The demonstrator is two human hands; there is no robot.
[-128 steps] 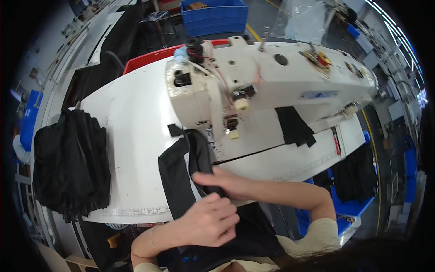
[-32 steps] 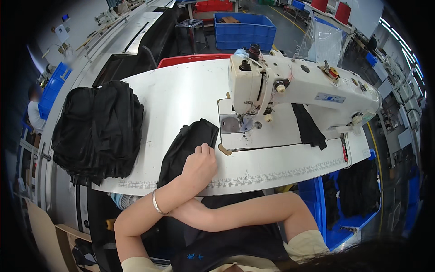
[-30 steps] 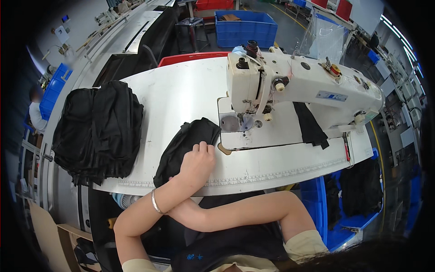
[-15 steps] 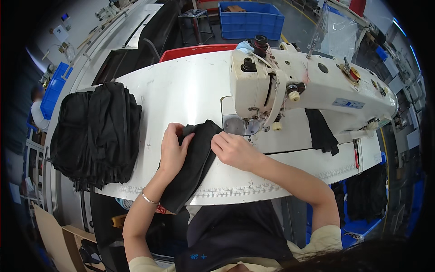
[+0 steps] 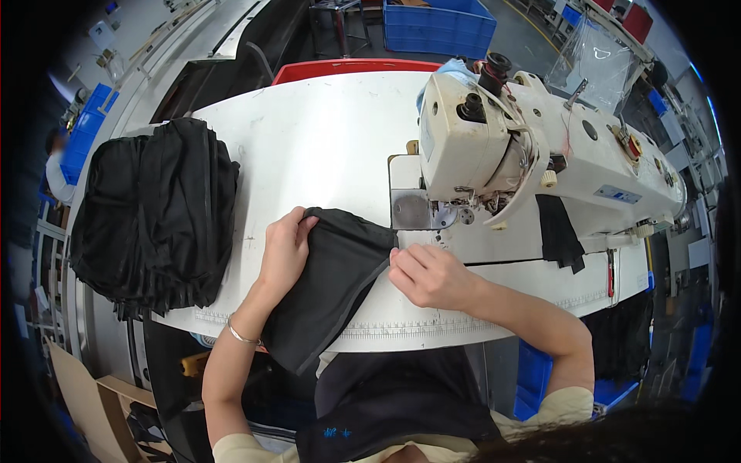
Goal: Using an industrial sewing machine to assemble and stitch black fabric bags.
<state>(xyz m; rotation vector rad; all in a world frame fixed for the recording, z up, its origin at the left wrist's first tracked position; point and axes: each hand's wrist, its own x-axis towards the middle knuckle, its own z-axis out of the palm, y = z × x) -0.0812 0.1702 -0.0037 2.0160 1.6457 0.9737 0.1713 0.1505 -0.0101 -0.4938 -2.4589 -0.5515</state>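
My left hand (image 5: 287,245) pinches the upper-left corner of a black fabric piece (image 5: 324,285), which hangs over the table's front edge. My right hand (image 5: 423,274) grips the piece's right corner, just in front of the needle plate. A white sewing machine (image 5: 471,139) stands beyond my hands on the white table (image 5: 309,131); its metal needle plate (image 5: 409,208) sits beside the fabric's top edge. A tall stack of black fabric (image 5: 150,216) lies at the left. A narrow black strip (image 5: 559,231) lies under the machine's arm, with a small red-handled tool (image 5: 610,272) near it.
Behind the table are a red bin (image 5: 340,68) and a blue crate (image 5: 436,27). More blue bins (image 5: 531,382) with black fabric are below at the right. A person (image 5: 58,174) in white is at the far left. A cardboard box (image 5: 85,401) stands at the lower left.
My crossed arms have parted. My hands have moved apart along the fabric's top edge, which is now spread wider, its upper right corner shifted toward the needle plate.
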